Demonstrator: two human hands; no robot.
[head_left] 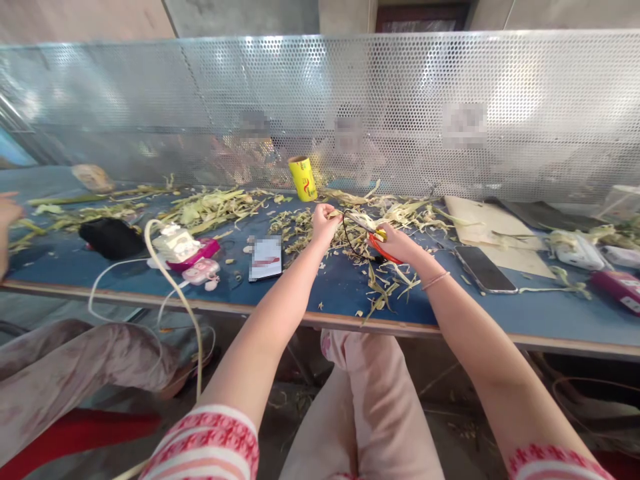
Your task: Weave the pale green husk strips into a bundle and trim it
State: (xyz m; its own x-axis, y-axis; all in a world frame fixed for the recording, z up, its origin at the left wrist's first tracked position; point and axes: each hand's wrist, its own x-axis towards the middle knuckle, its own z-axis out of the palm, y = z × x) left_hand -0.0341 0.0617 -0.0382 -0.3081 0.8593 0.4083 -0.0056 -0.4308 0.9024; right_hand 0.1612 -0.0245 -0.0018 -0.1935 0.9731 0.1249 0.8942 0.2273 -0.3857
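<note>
Our fingers are pinched shut on both sides. Our left hand (324,222) squeezes the end of a thin pale leaf strip (357,219). Our right hand (400,245) is wrapped around red-handled scissors (379,241), right beside that strip. Both hands are over the middle of the blue bench (330,287), above a pile of green leaf scraps (385,283) near the front edge. A yellow roll (303,178) stands by the back edge. A black phone (485,269) lies to the right, and a white charger (176,242) to the left.
</note>
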